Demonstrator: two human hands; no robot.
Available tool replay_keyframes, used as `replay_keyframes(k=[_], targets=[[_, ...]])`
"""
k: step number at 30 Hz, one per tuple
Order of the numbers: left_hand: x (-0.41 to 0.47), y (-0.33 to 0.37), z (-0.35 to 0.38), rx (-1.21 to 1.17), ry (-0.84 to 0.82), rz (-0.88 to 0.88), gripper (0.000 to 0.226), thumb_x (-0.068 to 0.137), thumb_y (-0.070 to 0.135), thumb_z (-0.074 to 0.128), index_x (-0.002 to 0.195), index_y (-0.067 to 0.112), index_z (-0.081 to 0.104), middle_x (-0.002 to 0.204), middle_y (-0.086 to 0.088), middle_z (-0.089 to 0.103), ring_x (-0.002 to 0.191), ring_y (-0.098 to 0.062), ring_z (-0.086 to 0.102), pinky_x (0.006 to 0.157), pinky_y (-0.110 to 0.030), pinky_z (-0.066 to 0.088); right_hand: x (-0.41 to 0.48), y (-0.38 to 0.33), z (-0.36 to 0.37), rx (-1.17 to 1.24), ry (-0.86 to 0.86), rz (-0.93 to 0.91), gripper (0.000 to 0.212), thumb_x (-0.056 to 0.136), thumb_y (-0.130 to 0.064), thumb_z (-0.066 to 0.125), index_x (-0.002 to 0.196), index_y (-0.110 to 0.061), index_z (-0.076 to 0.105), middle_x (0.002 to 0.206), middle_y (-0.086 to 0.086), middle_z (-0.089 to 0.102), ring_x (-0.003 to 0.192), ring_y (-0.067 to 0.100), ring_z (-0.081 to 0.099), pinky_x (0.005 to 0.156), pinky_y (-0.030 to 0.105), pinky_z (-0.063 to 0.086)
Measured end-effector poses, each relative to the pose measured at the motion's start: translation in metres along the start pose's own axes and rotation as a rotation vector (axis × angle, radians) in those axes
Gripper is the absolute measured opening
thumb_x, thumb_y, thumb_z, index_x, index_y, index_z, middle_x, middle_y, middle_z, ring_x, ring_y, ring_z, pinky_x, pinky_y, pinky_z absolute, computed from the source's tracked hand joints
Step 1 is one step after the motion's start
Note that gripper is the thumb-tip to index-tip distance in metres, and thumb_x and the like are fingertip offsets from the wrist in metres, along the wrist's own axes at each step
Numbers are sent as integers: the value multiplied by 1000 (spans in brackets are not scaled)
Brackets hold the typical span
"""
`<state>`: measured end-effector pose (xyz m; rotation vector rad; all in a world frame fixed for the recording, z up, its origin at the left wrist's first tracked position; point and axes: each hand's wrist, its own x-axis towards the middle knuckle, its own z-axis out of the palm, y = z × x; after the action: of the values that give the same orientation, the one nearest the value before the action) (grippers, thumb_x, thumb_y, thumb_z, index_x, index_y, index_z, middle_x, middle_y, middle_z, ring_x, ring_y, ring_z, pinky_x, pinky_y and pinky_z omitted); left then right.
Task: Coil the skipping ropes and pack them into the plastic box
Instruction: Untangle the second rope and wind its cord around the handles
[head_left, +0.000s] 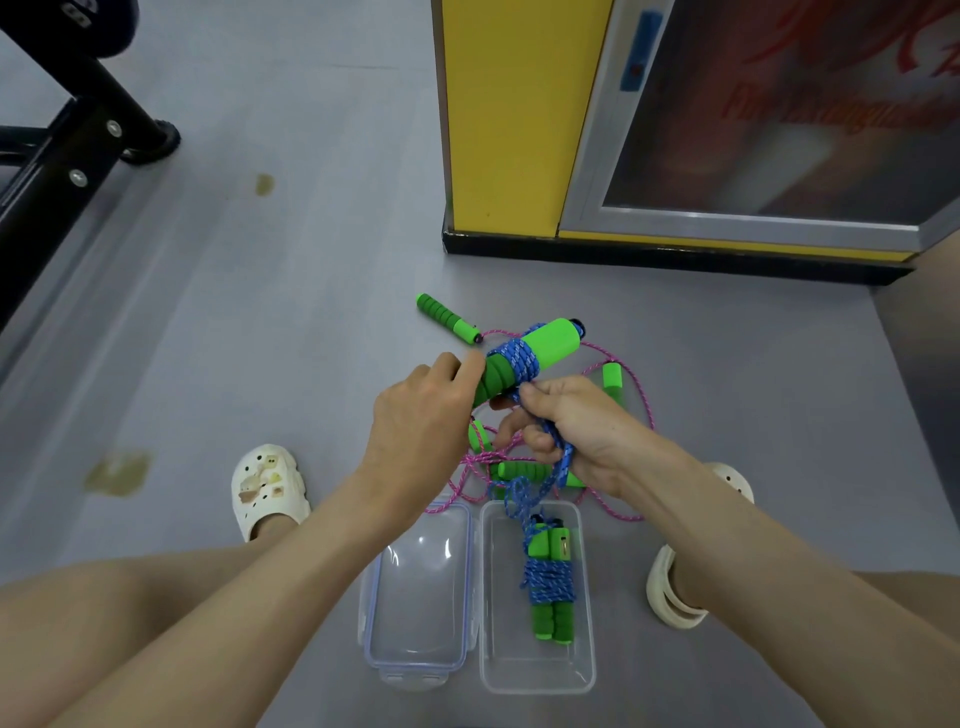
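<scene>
Your left hand (421, 410) grips the handles (524, 358), right hand (576, 431) pinches the half-wound blue rope (563, 460); one bundle (548, 582) in the plastic box (540, 667), pink rope (485, 458) uncoiled.

Lower end of the green handle bundle (519, 358) hidden inside my left hand (415, 410), blue rope (565, 458) vanishing into my right hand (576, 426), pink rope (485, 458) partly covered beneath my 2 grips, green handle (613, 382) just beyond my right knuckles blurred, red lettering (810, 111) far past my grip unreadable

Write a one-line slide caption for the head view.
Left hand holds green handles while right hand pinches the blue rope wound round them; another coiled rope lies in the plastic box.
</scene>
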<state>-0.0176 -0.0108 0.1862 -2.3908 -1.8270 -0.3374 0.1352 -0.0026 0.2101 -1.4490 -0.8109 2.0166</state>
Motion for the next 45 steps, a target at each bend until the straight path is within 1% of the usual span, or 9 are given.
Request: replay_keyframes(k=[8, 12, 17, 21, 26, 30, 34, 39, 45], targets=[[-8, 4, 9, -54, 120, 112, 60, 58, 6, 84, 115, 6, 64, 82, -6, 63, 59, -24, 59, 40, -27, 33, -3, -1, -5, -52, 126, -8, 42, 89, -47, 57, 74, -8, 57, 45, 1, 44, 31, 5, 22, 33, 17, 20], [-11, 11, 8, -196, 34, 160, 65, 75, 44, 67, 128, 8, 56, 104, -7, 62, 82, -23, 63, 53, -28, 46, 2, -2, -12, -83, 267, -41, 45, 84, -52, 61, 62, -14, 54, 45, 3, 41, 32, 8, 23, 33, 16, 23], [3, 8, -12, -899, -260, -336, 50, 84, 51, 62, 124, 24, 49, 107, 8, 53, 93, -11, 56, 77, -30, 49, 2, -7, -15, -68, 165, -57, 42, 87, -47, 59, 67, -11, 58, 45, 2, 42, 34, 9, 18, 35, 18, 17], [17, -5, -23, -1343, -449, -703, 47, 77, 39, 74, 116, 22, 54, 98, -4, 62, 75, -11, 61, 60, -21, 50, 0, -7, -14, -69, 33, -51, 40, 88, -49, 55, 75, -11, 58, 46, 2, 40, 33, 7, 16, 34, 17, 17], [11, -6, -33, -1672, -815, -695, 55, 71, 33, 70, 123, 19, 54, 98, -6, 70, 82, -27, 69, 63, -33, 57, -2, -12, -13, -64, -65, -66, 44, 81, -49, 53, 82, -6, 58, 45, 0, 41, 31, 4, 17, 33, 16, 17], [13, -7, -32, -1688, -722, -754, 54, 72, 16, 73, 123, 14, 57, 95, -12, 71, 71, -26, 69, 57, -33, 57, 0, -11, -11, -105, -40, -48, 44, 94, -44, 46, 75, -6, 57, 49, 3, 48, 33, 5, 23, 40, 19, 21], [12, -5, -23, -1585, -596, -764, 51, 75, 6, 77, 121, 17, 59, 103, -13, 70, 75, -29, 69, 71, -45, 58, 1, -10, -12, -229, 50, -31, 43, 93, -43, 51, 97, -2, 65, 59, 6, 56, 38, 7, 35, 49, 23, 32], [11, -4, -20, -1522, -487, -763, 52, 72, 6, 80, 119, 19, 61, 90, -6, 73, 69, -19, 70, 57, -29, 55, 3, -9, -16, -412, 64, -65, 10, 86, -17, 67, 96, -15, 65, 70, 5, 63, 49, 8, 50, 48, 19, 39], [16, -14, -21, -1463, -320, -882, 47, 75, 3, 77, 113, 23, 59, 88, -8, 71, 60, -22, 69, 47, -25, 52, 5, -10, -23, -488, 127, -28, 30, 83, 12, 59, 100, -12, 65, 65, 6, 61, 42, 4, 55, 55, 18, 50]])
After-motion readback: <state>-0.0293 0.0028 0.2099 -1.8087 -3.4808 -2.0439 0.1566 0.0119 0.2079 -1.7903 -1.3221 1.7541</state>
